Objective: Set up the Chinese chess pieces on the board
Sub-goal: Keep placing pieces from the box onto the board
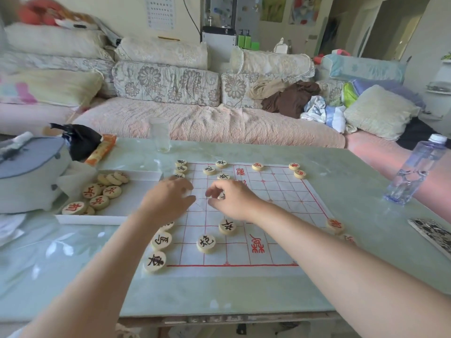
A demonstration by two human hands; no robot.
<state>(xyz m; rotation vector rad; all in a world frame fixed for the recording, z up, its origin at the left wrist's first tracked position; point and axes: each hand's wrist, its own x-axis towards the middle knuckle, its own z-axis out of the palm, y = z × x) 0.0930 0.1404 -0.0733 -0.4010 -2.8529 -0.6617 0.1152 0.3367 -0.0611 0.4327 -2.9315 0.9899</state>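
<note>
- I have both hands over the middle of the board (268,203), which lies flat on the worktop (341,276).
- Step in hand, as I read it: filling the black side. Black pieces (206,243) line the board's left edge, far and near, with a few one or two columns in.
- My right hand (234,203) has thumb and forefinger curled around a black piece (222,196). Only a sliver of it shows, so I take this grip as a pinch, low over a point in the left half.
- My left hand (168,198) is palm down over the gap in the left column, fingers curled and blurred. I cannot tell whether that grip holds anything.
- Red pieces (335,225) are sparse: a few at the far right corner and two at the near right corner.
- More red ones sit in the tray (97,219), just left of the board.
- Roughly half done, I'd say.
- Next move calls for seating the pinched piece squarely on its crossing without nudging its neighbours. After that comes a reach left to the tray for red pieces, carried over to the right edge.
</note>
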